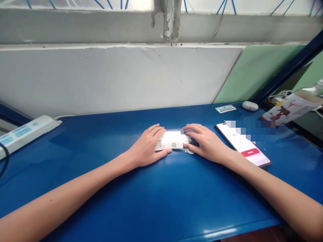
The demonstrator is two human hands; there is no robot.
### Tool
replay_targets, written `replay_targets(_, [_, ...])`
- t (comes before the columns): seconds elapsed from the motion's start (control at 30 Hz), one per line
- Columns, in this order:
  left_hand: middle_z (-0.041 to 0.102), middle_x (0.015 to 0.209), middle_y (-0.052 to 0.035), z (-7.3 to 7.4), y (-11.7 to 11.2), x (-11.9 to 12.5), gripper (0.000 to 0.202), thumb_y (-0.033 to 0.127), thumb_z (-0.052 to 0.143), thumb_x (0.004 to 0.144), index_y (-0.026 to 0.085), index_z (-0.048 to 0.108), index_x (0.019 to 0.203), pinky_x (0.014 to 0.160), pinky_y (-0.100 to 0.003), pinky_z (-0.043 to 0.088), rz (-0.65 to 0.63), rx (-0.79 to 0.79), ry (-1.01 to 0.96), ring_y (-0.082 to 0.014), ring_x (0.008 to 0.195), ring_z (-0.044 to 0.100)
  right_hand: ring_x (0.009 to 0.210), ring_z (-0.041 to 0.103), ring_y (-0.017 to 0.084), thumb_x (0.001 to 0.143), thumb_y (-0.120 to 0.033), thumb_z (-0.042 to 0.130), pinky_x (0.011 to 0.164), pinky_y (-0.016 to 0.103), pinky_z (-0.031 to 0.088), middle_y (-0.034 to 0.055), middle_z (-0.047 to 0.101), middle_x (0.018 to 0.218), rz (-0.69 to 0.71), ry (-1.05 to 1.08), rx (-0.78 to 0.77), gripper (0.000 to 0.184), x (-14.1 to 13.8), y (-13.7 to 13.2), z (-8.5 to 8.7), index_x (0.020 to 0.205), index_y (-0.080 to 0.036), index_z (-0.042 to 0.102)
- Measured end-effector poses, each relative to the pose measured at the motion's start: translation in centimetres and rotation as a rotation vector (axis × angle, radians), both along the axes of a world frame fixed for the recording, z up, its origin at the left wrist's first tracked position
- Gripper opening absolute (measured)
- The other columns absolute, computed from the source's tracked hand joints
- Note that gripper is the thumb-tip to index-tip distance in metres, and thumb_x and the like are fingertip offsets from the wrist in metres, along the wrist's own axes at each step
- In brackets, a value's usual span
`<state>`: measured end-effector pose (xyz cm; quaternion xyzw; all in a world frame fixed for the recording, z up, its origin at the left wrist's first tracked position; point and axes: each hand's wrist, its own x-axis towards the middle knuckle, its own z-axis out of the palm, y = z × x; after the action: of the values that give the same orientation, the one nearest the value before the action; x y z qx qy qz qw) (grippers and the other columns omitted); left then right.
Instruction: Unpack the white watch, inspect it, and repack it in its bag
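A small flat white box (171, 140) with printed codes along its front lies on the blue table. My left hand (150, 144) is wrapped over the box's left end, fingers on top and thumb along the front edge. At the other end, a whitish piece (186, 138) sticks out of the box or lies against it; glare hides which. My right hand (205, 143) curls around that end, thumb and fingers closed in a pinch on the piece. A small clear or white scrap (189, 150) sits just under the right thumb.
To the right lies a phone (249, 151) with its screen lit. Behind it are a small card (225, 108) and a white earbud case (250, 106). A labelled bottle (290, 107) leans at the far right. A power strip (27, 132) lies at the left edge, near the wall (121, 77).
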<state>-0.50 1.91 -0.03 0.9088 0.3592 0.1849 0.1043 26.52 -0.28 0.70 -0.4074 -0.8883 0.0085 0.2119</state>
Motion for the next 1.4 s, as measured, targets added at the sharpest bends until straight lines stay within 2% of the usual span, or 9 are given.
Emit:
replay_targets(0.13, [0.057,0.138,-0.0200,0.2,-0.1,0.1,0.056,0.048,0.061,0.089,0.014,0.050,0.132,0.112,-0.058,0.038,0.011,0.014,-0.008,-0.0394,0.139,0.041,0.125,0.056,0.037,0.094,-0.034,0.059,0.099,0.055,0.051,0.0185,0.066,0.125,-0.027,-0.053,0.017,0.024,1.1,0.2,0.8,0.102,-0.015,0.070])
replay_targets(0.33, [0.057,0.136,-0.0206,0.5,-0.1,0.2,0.056,0.048,0.060,0.089,0.013,0.050,0.131,0.112,-0.057,0.039,0.007,0.007,0.001,-0.0393,0.138,0.042,0.118,0.060,0.037,0.088,-0.039,0.065,0.095,0.053,0.054,0.0162,0.068,0.117,-0.088,-0.071,-0.070,0.023,2.1,0.5,1.6,0.091,-0.017,0.072])
replay_targets(0.43, [0.056,0.137,-0.0218,0.3,0.0,0.1,0.057,0.049,0.060,0.090,0.011,0.049,0.132,0.112,-0.057,0.038,0.001,0.009,0.003,-0.0395,0.139,0.041,0.128,0.053,0.040,0.085,-0.041,0.067,0.101,0.056,0.050,0.0186,0.064,0.126,-0.104,-0.061,-0.039,0.031,2.0,0.4,1.4,0.102,-0.016,0.070])
replay_targets(0.53, [0.055,0.139,-0.0222,0.1,0.0,0.0,0.059,0.049,0.061,0.089,0.011,0.048,0.133,0.112,-0.057,0.039,-0.001,0.017,0.004,-0.0392,0.140,0.040,0.138,0.043,0.039,0.087,-0.042,0.067,0.107,0.057,0.045,0.0182,0.056,0.140,-0.045,-0.008,-0.024,0.041,1.8,0.3,1.0,0.119,-0.017,0.065])
replay_targets(0.63, [0.055,0.139,-0.0219,0.1,0.0,0.0,0.060,0.049,0.061,0.089,0.012,0.047,0.134,0.111,-0.057,0.039,-0.004,0.016,0.006,-0.0389,0.140,0.041,0.139,0.042,0.036,0.090,-0.041,0.063,0.108,0.057,0.044,0.0161,0.056,0.140,0.015,0.029,-0.062,0.039,1.6,0.3,0.6,0.124,-0.021,0.062])
replay_targets(0.8, [0.055,0.139,-0.0219,0.2,-0.1,0.0,0.060,0.050,0.061,0.089,0.013,0.047,0.134,0.111,-0.058,0.040,-0.004,0.007,0.005,-0.0392,0.140,0.040,0.128,0.054,0.033,0.095,-0.034,0.058,0.105,0.053,0.048,0.0147,0.066,0.125,0.026,0.047,-0.115,0.028,1.1,0.5,0.0,0.119,-0.019,0.063])
replay_targets(1.07, [0.057,0.136,-0.0214,0.2,-0.1,0.1,0.056,0.049,0.061,0.088,0.013,0.050,0.129,0.110,-0.058,0.041,0.015,0.024,0.002,-0.0399,0.137,0.043,0.108,0.063,0.031,0.098,-0.029,0.050,0.090,0.049,0.054,0.0149,0.065,0.119,-0.040,0.040,-0.161,0.023,2.1,0.9,0.3,0.119,-0.020,0.055])
replay_targets(1.27, [0.060,0.131,-0.0205,0.3,-0.2,0.1,0.052,0.048,0.060,0.088,0.013,0.053,0.126,0.108,-0.057,0.043,0.024,0.054,0.007,-0.0397,0.134,0.047,0.101,0.063,0.029,0.100,-0.029,0.043,0.088,0.046,0.052,0.0139,0.064,0.114,-0.173,0.184,-0.075,0.024,3.0,1.5,0.8,0.121,-0.021,0.050])
replay_targets(1.4, [0.060,0.133,-0.0199,0.3,-0.3,0.1,0.056,0.049,0.061,0.086,0.013,0.053,0.129,0.110,-0.057,0.041,0.026,0.057,0.001,-0.0392,0.134,0.047,0.104,0.063,0.030,0.099,-0.028,0.044,0.089,0.047,0.051,0.0144,0.063,0.115,-0.177,0.234,-0.023,0.024,2.6,1.4,0.7,0.122,-0.021,0.050])
